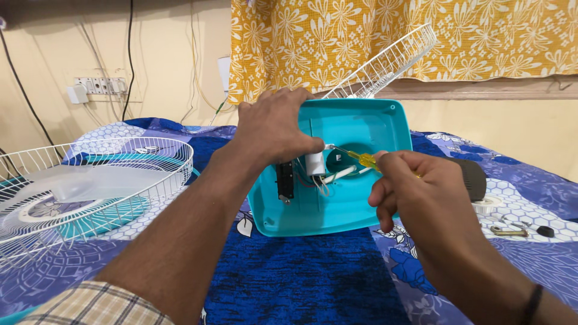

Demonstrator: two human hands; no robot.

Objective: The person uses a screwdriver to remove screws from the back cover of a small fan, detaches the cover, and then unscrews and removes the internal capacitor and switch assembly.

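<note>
The turquoise plastic fan base (pixel 355 210), a shallow rounded-rectangle shell, stands tilted on its lower edge on the blue patterned bedsheet (pixel 301 277), its hollow inside facing the person. The left hand (pixel 274 129) grips the base's upper left rim, fingers (pixel 304 144) curled over the edge and pressed against the inner wall. The right hand (pixel 415 186) is closed around a yellow-handled screwdriver (pixel 361 158), pinching the handle. The tool's long axis runs up and to the left from that hand, its metal tip reaching a point just beside the left fingertips, above a small white cylindrical capacitor (pixel 315 164) inside the base. A black switch block (pixel 285 180) sits left of the capacitor. Left of the base lies a white wire fan guard (pixel 150 180); behind it leans a second white wire guard (pixel 391 60). Right of the base rests a dark cylindrical motor (pixel 472 179). No labels or signs are legible.
</note>
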